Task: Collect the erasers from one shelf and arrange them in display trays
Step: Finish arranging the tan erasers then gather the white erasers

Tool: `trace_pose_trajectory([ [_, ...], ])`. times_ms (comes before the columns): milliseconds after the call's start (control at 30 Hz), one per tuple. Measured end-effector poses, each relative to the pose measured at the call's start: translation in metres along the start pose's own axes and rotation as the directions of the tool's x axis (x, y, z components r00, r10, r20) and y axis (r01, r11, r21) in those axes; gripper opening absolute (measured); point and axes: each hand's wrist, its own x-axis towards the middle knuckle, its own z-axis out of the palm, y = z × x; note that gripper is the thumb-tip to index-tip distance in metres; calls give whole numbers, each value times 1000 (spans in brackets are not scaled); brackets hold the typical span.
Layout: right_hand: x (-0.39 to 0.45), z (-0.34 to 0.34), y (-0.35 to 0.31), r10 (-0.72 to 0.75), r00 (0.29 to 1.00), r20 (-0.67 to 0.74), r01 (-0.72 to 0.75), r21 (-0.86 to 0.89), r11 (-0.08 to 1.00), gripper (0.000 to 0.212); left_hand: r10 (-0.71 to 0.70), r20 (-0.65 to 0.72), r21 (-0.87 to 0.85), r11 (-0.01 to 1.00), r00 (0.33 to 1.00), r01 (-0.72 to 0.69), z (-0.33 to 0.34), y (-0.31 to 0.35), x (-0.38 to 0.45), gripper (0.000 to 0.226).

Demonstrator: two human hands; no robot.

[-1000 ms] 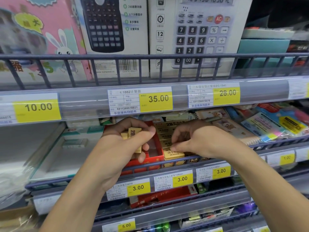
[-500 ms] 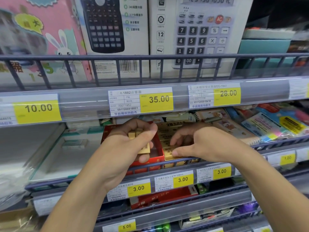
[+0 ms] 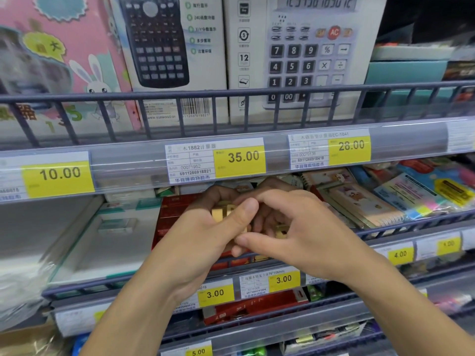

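A grey wire-fronted shop shelf (image 3: 257, 271) carried a red cardboard display tray (image 3: 172, 217). The left hand (image 3: 205, 235) clasped small gold-wrapped erasers (image 3: 222, 214); the right hand (image 3: 295, 235), at its 3 o'clock, pinched another gold eraser (image 3: 280, 231).

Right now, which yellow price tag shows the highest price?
The 35.00 tag, centre of the upper shelf rail below the black calculator box; the others read 28.00 or lower.

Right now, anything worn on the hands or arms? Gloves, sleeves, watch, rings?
Nothing worn that shows. The left hand and right hand are bare: no gloves, no rings on the fingers in view. Both forearms are bare to the frame edge, with no sleeve, watch or band at either wrist.
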Motion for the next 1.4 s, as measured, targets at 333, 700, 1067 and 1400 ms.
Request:
trace_pose_trajectory([
  [333,-11,-1,16,-102,979,-176,73,-165,984,36,36,-32,103,994,999,-33,-13,-7,0,36],
  [700,-13,-50,38,408,839,-360,-326,267,907,10,58,-145,14,998,988,-56,-12,-9,7,27],
  [1067,-4,-52,59,472,881,39,-428,-361,829,16,63,-167,-21,997,984,-68,-3,-5,7,21],
  [1400,4,-44,54,490,860,146,-327,-580,746,32,73,-181,83,995,981,-59,-2,-3,8,12],
])
